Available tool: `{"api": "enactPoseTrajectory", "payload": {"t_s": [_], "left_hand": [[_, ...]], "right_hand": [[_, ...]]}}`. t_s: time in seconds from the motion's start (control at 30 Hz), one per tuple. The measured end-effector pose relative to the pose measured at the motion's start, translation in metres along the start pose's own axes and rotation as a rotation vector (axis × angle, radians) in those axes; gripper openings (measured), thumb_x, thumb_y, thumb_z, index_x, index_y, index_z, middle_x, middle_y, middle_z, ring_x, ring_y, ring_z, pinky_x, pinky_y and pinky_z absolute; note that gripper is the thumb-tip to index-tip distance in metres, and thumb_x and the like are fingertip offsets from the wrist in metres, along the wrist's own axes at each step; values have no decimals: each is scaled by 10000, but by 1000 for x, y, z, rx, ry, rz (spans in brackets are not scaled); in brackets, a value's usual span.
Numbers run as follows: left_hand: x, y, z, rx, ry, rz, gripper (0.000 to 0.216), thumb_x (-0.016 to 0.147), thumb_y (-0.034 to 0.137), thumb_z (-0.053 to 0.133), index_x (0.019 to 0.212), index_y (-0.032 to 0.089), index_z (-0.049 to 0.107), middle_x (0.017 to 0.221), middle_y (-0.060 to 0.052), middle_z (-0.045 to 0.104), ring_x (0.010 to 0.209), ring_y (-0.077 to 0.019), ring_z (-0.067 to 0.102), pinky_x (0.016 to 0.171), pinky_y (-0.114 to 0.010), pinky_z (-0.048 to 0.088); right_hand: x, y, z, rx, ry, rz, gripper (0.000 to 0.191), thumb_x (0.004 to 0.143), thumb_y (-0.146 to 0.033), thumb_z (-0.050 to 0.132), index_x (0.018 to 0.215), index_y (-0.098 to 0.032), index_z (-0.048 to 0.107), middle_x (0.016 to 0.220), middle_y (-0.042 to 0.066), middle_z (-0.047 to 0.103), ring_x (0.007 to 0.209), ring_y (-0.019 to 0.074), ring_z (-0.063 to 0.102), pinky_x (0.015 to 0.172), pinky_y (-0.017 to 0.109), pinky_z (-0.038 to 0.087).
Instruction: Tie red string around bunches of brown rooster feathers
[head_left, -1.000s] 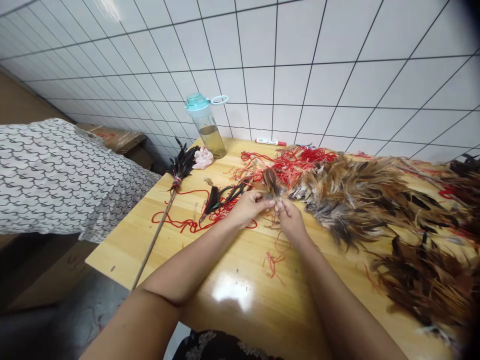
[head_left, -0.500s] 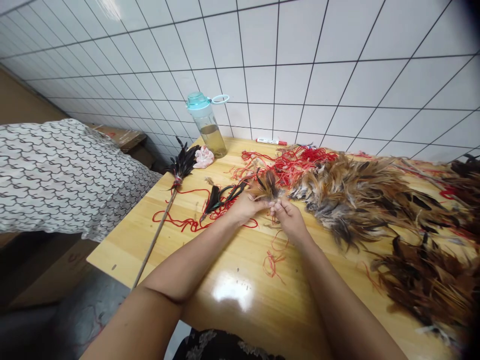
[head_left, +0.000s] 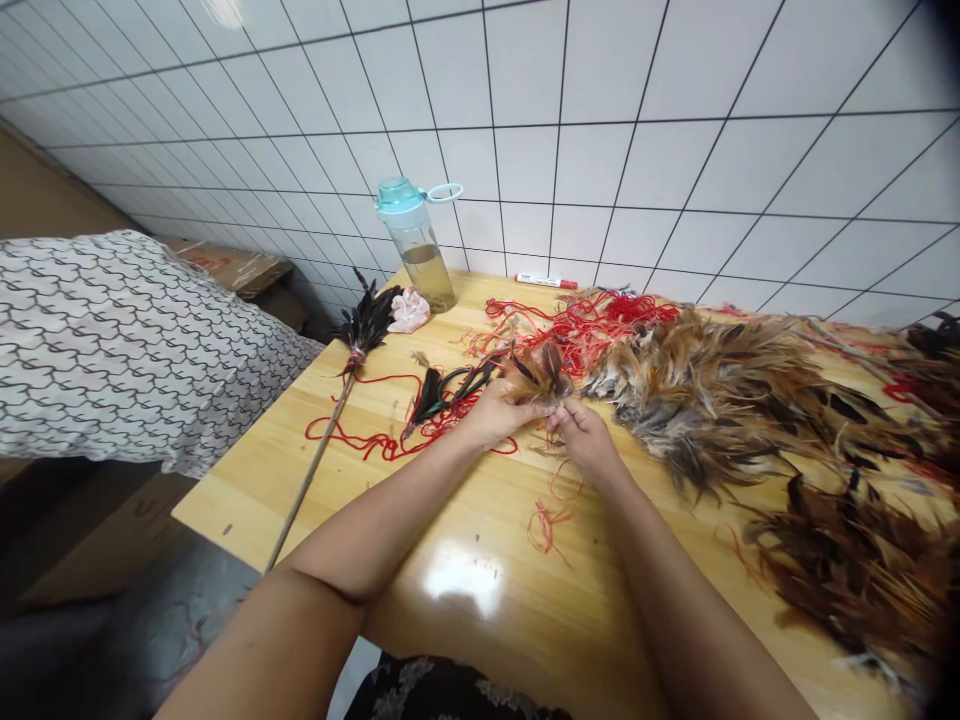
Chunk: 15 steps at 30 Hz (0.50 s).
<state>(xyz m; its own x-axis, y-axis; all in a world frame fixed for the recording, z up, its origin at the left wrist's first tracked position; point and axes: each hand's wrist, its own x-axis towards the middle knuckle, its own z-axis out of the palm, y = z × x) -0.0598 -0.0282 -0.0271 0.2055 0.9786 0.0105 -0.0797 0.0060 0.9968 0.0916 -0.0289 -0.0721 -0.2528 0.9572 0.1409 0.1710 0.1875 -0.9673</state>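
Observation:
My left hand (head_left: 499,412) is closed around the base of a small bunch of brown feathers (head_left: 541,372), whose tips fan up and away from me. Close against it, my right hand (head_left: 583,432) pinches at the quill ends with thumb and fingers. What exactly lies between the right fingertips is too small to make out. Beyond the hands is a tangle of red string (head_left: 577,325). A pile of brown and grey feathers (head_left: 697,390) lies just right of my right hand. Black feathers (head_left: 431,398) and more red string lie left of my left hand.
A stick with black feathers bound at its tip (head_left: 366,325) leans over the table's left edge. Behind it stand a water bottle (head_left: 420,250) and a crumpled pinkish wad (head_left: 409,311). A marker (head_left: 546,281) lies by the tiled wall. Darker feathers (head_left: 862,550) cover the right side.
Both hands have shifted very slightly to the right, still together at the feather bunch. The view has tilted a little; the other things lie as before.

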Motion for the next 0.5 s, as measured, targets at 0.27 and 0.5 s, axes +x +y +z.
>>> {"api": "enactPoseTrajectory", "payload": {"t_s": [0.27, 0.5], "left_hand": [[0, -8, -11, -44, -79, -95, 378, 555, 340, 834, 811, 117, 668, 785, -41, 691, 742, -146, 621, 765, -287, 482], [0, 0, -7, -161, -58, -103, 366, 547, 353, 840, 747, 111, 653, 706, -28, 657, 679, -129, 592, 734, -285, 464]], "right_hand": [[0, -8, 2, 91, -147, 39, 392, 813, -549, 468, 615, -211, 477, 576, -17, 473, 549, 123, 423, 553, 267, 381], [1, -13, 2, 162, -126, 56, 353, 802, -529, 503, 667, -203, 519, 593, -20, 485, 549, 117, 429, 545, 256, 375]]}}
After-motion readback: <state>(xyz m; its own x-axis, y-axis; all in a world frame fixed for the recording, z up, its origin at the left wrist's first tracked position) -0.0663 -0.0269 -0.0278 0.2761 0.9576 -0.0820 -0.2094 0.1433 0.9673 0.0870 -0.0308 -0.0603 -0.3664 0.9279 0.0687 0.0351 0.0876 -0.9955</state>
